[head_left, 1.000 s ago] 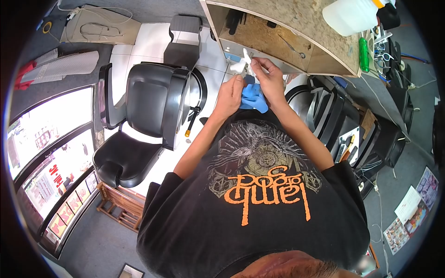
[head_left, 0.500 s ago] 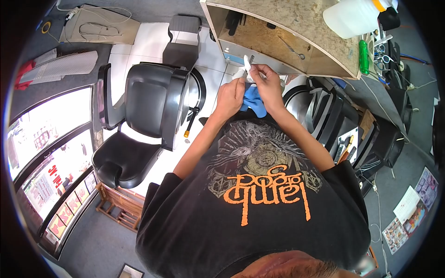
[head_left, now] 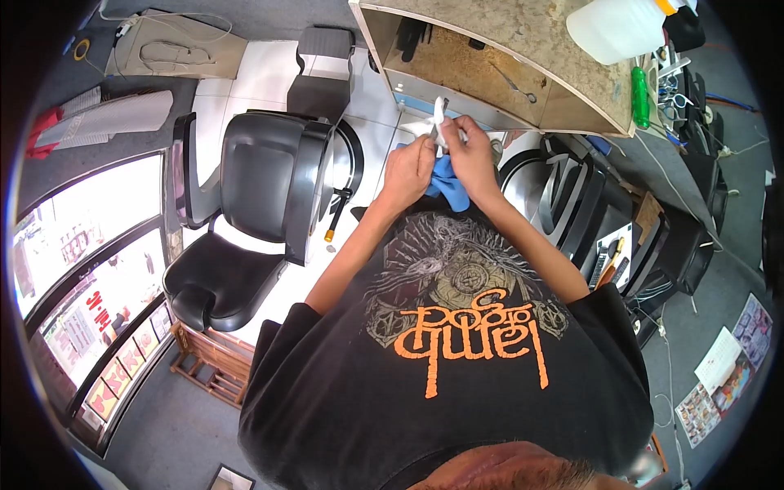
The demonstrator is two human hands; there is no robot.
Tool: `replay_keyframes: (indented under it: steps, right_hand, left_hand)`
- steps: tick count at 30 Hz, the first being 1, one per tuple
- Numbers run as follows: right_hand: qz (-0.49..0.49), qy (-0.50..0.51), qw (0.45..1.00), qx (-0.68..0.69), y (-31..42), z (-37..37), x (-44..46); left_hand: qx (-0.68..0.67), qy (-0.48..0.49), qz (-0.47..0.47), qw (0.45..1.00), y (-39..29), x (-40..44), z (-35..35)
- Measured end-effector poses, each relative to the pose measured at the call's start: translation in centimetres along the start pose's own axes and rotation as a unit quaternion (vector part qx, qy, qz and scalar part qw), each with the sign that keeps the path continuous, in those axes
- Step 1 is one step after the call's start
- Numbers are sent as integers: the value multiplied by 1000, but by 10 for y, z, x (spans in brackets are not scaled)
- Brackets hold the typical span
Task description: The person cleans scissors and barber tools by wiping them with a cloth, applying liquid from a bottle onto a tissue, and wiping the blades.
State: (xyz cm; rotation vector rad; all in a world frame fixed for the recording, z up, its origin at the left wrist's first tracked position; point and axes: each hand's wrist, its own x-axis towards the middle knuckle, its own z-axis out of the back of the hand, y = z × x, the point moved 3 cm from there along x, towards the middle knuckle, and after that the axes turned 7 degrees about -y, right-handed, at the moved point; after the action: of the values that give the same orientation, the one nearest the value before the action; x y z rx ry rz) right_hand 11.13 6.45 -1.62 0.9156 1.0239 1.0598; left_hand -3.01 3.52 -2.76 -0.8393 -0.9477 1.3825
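Left hand (head_left: pixel 408 173): thumb and fingertips pinched on the lower part of the white bundle, so this grip is closed
Right hand (head_left: pixel 474 163): just beside the other, thumb and bent forefinger pressed on the same bundle, a closed grip too
White bundle (head_left: pixel 420 129): between and above the fingertips, well away from the chest, one end spread sideways and another rising to a narrow tip; soft and creased, though tissue or fabric I cannot tell
Slim grey piece (head_left: pixel 446 104): shows along the tip of the white; too small to identify
Blue cloth (head_left: pixel 447 184): hangs in loose folds below and between the hands, matt and limp; which fingers hold it is hidden
Progress: judged underway, as both hands are engaged and the white is not set down; how much is done or left cannot be told
Counter (head_left: pixel 523 33): brown, mottled top with a pale edge, an open compartment beneath
Jug (head_left: pixel 616 31): translucent, rounded plastic with an orange collar, on the counter
Green handle (head_left: pixel 640 98): smooth and narrow, near the counter's corner
Chair (head_left: pixel 265 175): smooth black padding, softly rounded corners
Shirt (head_left: pixel 490 408): black fabric with orange lettering
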Motion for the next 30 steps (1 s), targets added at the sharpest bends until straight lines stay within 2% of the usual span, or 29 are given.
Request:
replay_keyframes:
  steps: [2, 5, 8, 12, 13, 16, 17, 20, 21, 25, 28, 30]
  right_hand:
    - [7, -4, 1000, 16, -10, -2, 6]
    - [-25, -16, 999, 25, -7, 3, 21]
    - [30, -8, 999, -25, -5, 4, 8]
    - [75, -8, 997, -19, -3, 4, 10]
    - [31, -17, 999, 15, -16, 2, 20]
    - [-14, -25, 999, 15, -10, 2, 22]
    - [30, -22, 999, -9, -7, 3, 14]
    - [51, -5, 999, 8, -4, 2, -2]
    - [110, -17, 994, 4, -5, 3, 4]
    - [-36, -50, 993, 96, -16, 6, 36]
    - [-56, -89, 976, 192, -23, 15, 43]
    - [-44, -116, 975, 186, -23, 23, 43]
  left_hand:
    - [-15, -10, 10, 1000, -2, -2, 3]
    - [-13, 38, 24, 999, 2, -5, 0]
    - [-8, 37, 25, 999, 0, -4, 2]
    - [-35, 25, 29, 999, 0, -6, 1]
    - [-37, 28, 30, 998, -1, -6, 1]
    - [-43, 33, 31, 998, -2, -5, 1]
    - [-46, 34, 28, 998, -2, -3, 1]
    - [-71, 22, 39, 996, 1, -3, -1]
    - [-73, 27, 43, 996, 2, -3, -2]
    - [-106, 36, 54, 992, 2, -8, -5]
    - [-130, 6, 58, 990, 2, -7, -8]
    - [-139, -15, 63, 988, 2, -3, -7]
